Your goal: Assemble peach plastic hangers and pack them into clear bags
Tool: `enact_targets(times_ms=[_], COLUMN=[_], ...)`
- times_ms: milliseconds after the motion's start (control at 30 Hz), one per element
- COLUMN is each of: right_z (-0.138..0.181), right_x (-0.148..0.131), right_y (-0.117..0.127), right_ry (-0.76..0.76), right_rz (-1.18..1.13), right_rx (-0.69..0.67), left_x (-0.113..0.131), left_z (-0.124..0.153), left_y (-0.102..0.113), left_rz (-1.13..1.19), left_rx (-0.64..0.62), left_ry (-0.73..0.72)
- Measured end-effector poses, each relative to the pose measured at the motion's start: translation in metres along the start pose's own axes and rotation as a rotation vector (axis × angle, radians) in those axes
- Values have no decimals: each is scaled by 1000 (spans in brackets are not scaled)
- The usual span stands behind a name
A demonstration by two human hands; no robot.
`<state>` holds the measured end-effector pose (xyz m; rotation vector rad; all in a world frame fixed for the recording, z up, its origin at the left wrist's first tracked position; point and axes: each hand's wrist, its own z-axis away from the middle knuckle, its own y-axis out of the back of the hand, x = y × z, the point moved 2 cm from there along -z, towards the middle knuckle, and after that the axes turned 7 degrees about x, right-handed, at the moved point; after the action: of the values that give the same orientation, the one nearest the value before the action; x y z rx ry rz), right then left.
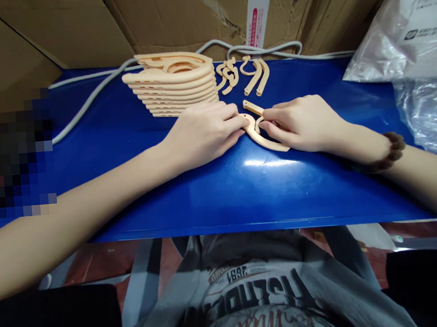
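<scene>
My left hand [210, 134] is closed, its thumb and fingers pinching the rounded end of a peach plastic hanger arm [264, 140] that curves right across the blue table. My right hand [304, 124], wearing a brown beaded bracelet [391, 152], is closed on a second, straighter hanger arm [252, 107]. A small curved hook [258, 125] shows between the two hands, against the right fingertips. My fingers partly cover where these pieces meet, so I cannot tell whether they are joined.
A stack of peach plastic hangers [174, 81] stands behind my left hand. Loose hooks [229, 77] and two curved arms [260, 77] lie beside it. Grey cable [89, 110] runs along the back before cardboard boxes [192, 19]. Clear plastic bags [401, 33] sit at right.
</scene>
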<state>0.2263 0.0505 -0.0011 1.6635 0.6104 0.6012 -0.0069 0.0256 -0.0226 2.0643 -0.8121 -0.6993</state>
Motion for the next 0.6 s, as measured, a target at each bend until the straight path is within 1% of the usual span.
enact_targets(times_ms=[167,267,367,467,600], right_z=[2,5,8,12,16], right_x=[4,5,1,-7,-15], right_y=[-2,-3,-4,-4,-5], right_ry=[105,177,259,359,481], right_rz=[-82,-144,-168,-176,-153], right_rx=[60,76,104,146,219], left_x=[2,2,1,2,2], left_z=[0,0,1,2,0], left_y=[3,5,7,8,8], left_rz=[40,46,25,22,80], left_rx=[10,45,60,9,-53], left_ry=[-16,7,94,182,263])
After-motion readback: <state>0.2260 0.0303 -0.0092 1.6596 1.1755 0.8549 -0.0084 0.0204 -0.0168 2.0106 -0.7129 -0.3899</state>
